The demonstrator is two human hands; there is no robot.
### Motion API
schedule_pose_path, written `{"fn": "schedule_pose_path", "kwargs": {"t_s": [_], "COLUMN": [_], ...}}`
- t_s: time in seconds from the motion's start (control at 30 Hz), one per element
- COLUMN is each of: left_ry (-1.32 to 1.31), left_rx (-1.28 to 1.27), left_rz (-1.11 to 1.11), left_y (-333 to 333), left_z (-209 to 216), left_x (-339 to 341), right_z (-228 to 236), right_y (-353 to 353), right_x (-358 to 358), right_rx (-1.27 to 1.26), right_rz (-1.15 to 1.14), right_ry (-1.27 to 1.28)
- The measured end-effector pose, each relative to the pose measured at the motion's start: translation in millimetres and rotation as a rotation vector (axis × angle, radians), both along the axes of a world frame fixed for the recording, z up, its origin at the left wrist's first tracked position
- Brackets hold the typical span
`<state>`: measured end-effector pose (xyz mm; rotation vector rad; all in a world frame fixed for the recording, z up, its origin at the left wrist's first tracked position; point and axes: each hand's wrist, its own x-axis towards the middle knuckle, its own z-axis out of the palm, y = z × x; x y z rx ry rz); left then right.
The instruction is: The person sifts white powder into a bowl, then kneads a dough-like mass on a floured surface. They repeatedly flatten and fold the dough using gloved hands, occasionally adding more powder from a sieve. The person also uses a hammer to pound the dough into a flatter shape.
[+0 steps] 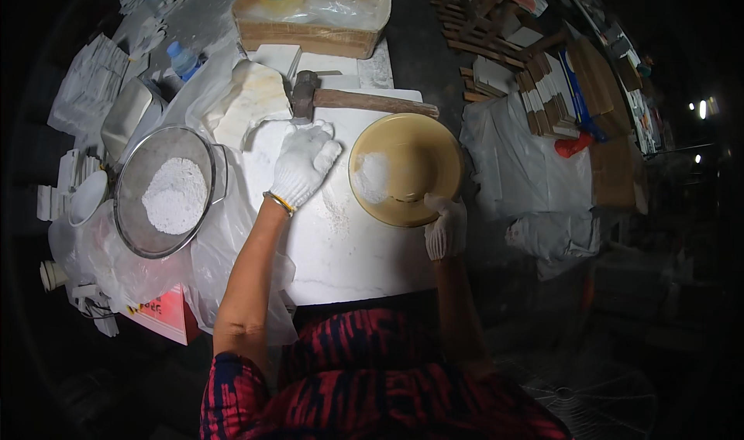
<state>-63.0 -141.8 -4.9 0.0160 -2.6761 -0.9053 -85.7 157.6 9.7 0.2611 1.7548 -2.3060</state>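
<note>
My left hand (302, 163), in a white knit glove, is on the white slab (341, 266) just below a hammer. Its fingers are curled; whatever they may hold is hidden. A tan bowl (422, 142) sits to its right with a patch of white granules (371, 178) on its inner left side. At the bowl's near right rim is my gloved right hand (446, 227), its thumb over the edge and its other fingers mostly out of sight. The hammer (364, 101) lies across the far part of the slab, its wooden handle pointing right.
To the left, a metal mesh strainer (130, 227) holds white powder (177, 196) over plastic sheeting (225, 262). A pale stone piece (252, 95) lies beyond. A cardboard box (310, 37) with tape and plastic stands at the back. Stacked boards (546, 95) are at right.
</note>
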Motion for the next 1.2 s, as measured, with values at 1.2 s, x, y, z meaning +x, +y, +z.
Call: {"fn": "schedule_pose_path", "kwargs": {"t_s": [1.2], "left_ry": [0.006], "left_rx": [0.336], "left_rz": [0.089], "left_y": [120.2], "left_z": [26.5], "left_x": [29.9], "right_z": [61.2], "right_y": [-66.0], "right_x": [33.2], "right_rx": [0.205], "right_rz": [0.236], "right_ry": [0.126]}}
